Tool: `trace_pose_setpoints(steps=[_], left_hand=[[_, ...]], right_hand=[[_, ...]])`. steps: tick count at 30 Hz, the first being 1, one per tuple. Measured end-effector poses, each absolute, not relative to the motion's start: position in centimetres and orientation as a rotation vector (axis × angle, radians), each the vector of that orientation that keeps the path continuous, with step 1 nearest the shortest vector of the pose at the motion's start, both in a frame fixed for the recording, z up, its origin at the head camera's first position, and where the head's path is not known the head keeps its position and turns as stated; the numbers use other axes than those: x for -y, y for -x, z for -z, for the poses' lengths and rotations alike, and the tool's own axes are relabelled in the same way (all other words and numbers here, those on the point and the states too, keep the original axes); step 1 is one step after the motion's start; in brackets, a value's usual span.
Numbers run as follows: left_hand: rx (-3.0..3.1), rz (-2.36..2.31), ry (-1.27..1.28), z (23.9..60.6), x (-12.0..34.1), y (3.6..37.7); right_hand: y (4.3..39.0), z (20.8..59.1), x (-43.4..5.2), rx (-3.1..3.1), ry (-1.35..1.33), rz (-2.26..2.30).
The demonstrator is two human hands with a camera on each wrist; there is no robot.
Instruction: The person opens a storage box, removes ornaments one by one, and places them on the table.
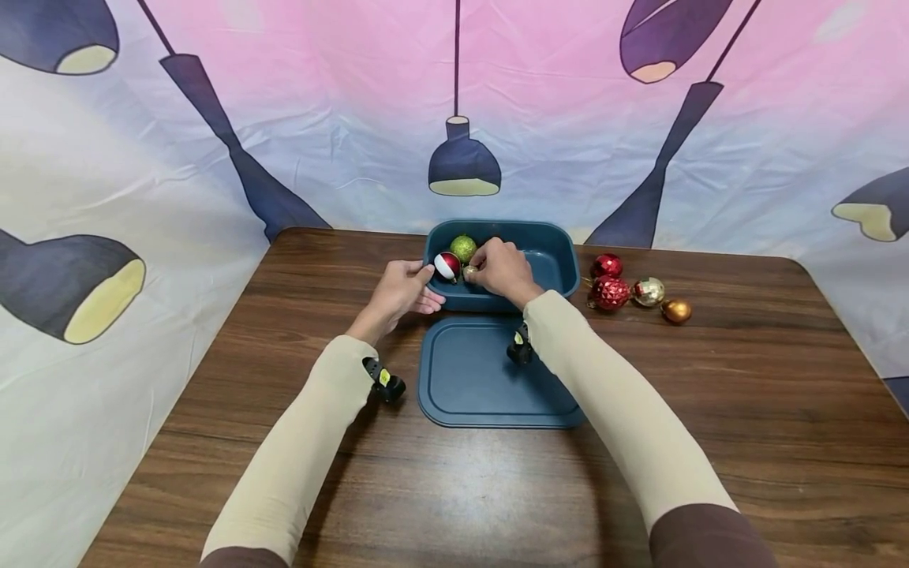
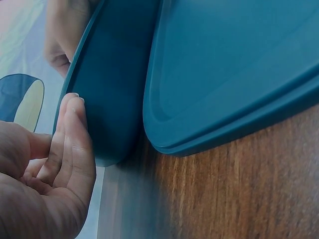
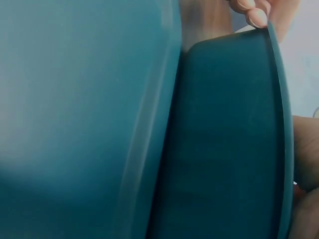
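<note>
The blue-green rectangular box [image 1: 561, 264] stands near the table's back edge. My left hand [image 1: 402, 290] is at its front left corner, the thumb by the rim and straight fingers against the outer wall [image 2: 112, 99]. Over the box, my right hand [image 1: 506, 270] pinches a small gold Christmas bauble [image 1: 469, 272] between thumb and fingertips. A red-and-white bauble [image 1: 447, 267] and a glittery green bauble [image 1: 464, 248] lie in the left end of the box. Both wrist views hide the gold bauble behind the box wall.
A matching flat lid [image 1: 490, 375] lies in front of the box, under my right forearm. To the right of the box sit a shiny red bauble [image 1: 607, 265], a faceted red bauble [image 1: 609, 293], a light gold bauble [image 1: 649, 292] and a copper-gold bauble [image 1: 677, 311]. Printed fabric hangs behind.
</note>
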State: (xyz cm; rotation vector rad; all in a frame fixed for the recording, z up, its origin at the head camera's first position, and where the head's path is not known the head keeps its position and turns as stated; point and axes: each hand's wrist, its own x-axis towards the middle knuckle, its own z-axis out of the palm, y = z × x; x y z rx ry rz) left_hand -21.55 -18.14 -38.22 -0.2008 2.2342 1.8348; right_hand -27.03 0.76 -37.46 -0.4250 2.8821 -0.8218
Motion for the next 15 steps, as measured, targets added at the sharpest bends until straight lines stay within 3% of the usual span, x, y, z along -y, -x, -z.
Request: trace_pose_setpoints(steps=[15], left_hand=[[-2.244,-1.827,0.206,38.2,18.0,21.5]], right_hand=[[26.5,35.8,-3.6,-2.790,0.510,0.928]])
